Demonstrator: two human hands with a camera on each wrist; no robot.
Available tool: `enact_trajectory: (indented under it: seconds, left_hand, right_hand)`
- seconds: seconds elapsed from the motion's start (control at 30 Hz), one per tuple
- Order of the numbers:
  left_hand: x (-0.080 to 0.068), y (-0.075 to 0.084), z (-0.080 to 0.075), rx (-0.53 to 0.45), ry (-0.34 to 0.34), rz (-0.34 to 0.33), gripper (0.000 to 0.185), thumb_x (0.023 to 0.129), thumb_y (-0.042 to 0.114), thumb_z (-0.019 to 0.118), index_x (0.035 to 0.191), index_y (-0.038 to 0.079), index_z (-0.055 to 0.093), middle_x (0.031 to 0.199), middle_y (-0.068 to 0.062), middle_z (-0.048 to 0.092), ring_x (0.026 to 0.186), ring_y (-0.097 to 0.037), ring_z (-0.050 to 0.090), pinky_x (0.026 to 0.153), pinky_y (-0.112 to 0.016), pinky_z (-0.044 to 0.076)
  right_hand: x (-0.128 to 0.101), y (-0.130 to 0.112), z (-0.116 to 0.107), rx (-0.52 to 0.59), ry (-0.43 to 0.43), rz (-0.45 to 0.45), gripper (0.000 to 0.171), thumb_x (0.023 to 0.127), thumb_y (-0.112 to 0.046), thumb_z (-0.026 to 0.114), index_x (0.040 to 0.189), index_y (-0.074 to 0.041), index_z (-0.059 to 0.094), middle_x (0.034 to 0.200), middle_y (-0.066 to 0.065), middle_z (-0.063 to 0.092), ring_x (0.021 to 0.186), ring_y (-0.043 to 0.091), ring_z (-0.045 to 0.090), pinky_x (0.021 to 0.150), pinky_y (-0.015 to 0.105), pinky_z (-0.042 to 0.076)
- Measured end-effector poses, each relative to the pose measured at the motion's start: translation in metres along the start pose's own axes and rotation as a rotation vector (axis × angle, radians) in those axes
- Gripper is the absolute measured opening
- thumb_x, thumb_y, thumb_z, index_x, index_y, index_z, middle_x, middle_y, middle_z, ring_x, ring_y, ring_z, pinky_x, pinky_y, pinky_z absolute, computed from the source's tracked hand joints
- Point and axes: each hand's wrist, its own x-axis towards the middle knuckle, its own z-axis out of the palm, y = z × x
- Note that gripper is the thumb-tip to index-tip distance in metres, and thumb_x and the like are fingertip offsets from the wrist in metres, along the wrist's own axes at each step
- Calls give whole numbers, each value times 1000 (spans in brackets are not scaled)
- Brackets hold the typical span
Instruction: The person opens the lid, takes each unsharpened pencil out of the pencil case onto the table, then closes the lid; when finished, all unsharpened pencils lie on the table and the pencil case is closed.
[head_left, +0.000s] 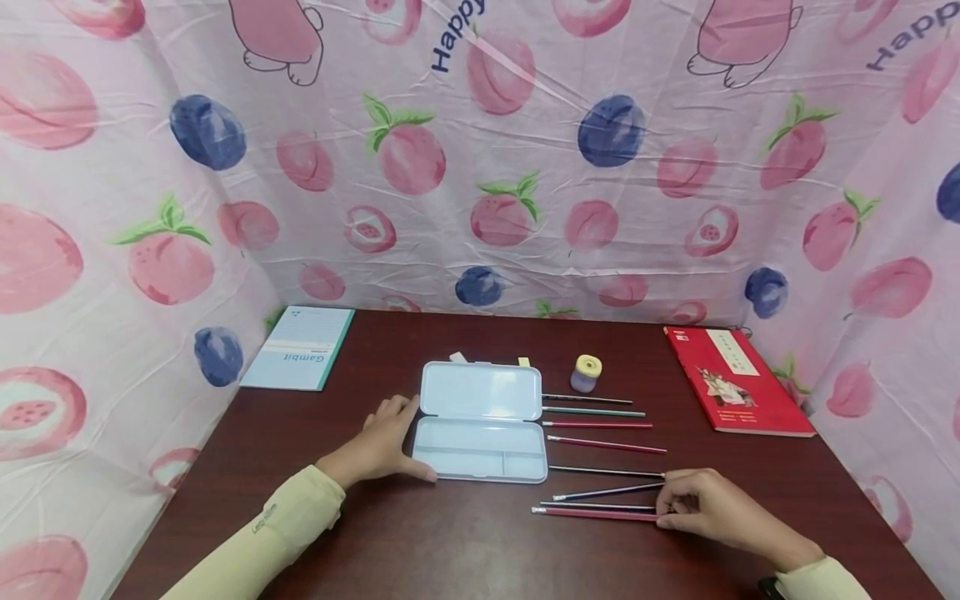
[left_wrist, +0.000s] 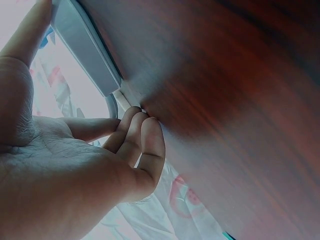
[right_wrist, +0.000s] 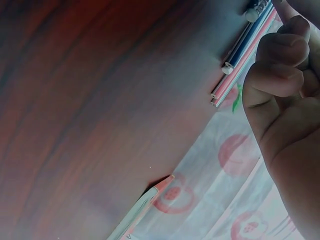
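A pale blue pencil case (head_left: 480,435) lies with its lid laid back on the dark wooden table. My left hand (head_left: 378,446) spans its left side, thumb at the front corner and fingers beside the hinge end. In the left wrist view, the left hand (left_wrist: 95,155) has loosely bent fingers at the table, and its thumb touches the case (left_wrist: 85,47). My right hand (head_left: 697,504) pinches the right ends of a red pencil (head_left: 592,512) and a dark pencil just behind it. A blue pencil (head_left: 607,492) runs slantwise to its fingers.
More pencils (head_left: 603,439) lie in a loose row right of the case. Behind them stands a small yellow-topped jar (head_left: 586,372). A red book (head_left: 738,383) lies at right, a light blue notebook (head_left: 300,346) at back left. Fruit-patterned cloth (head_left: 525,275) encloses the table.
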Motion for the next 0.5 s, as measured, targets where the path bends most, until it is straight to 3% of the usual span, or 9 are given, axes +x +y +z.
enact_trajectory:
  seconds: [0.17, 0.5]
  left_hand:
    - [0, 0, 0, -1, 6, -2, 137, 65, 57, 100, 166, -3, 29, 153, -20, 46, 135, -31, 43, 111, -55, 40]
    - [-1, 1, 0, -1, 5, 7, 136, 65, 57, 100, 166, -3, 30, 149, -19, 48, 131, -29, 44, 109, -53, 40]
  right_hand:
    - [-2, 2, 1, -31, 25, -22, 16, 89, -20, 87, 88, -31, 76, 79, -21, 59, 64, -11, 48, 92, 3, 42]
    - [-4, 0, 4, -15, 23, 15, 16, 90, -20, 87, 86, -29, 74, 77, -19, 57, 65, -11, 46, 62, 14, 46]
